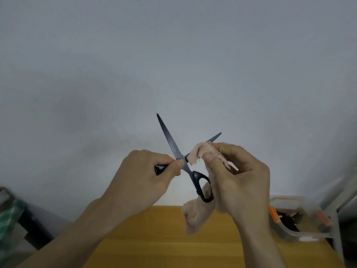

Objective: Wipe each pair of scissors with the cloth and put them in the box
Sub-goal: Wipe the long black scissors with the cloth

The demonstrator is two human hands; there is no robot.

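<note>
I hold a pair of black scissors up in front of a pale wall, blades spread wide apart. My left hand grips one black handle, thumb close to the pivot. My right hand pinches a pinkish-beige cloth around the right-hand blade, whose tip sticks out beyond the cloth. The rest of the cloth hangs below my right palm, behind the free handle loop. A clear plastic box with orange latches stands at the lower right, with dark items inside.
A yellow-orange table top lies below my hands. A dark object with green-white fabric sits at the far left edge. A grey metal frame rises beside the box on the right.
</note>
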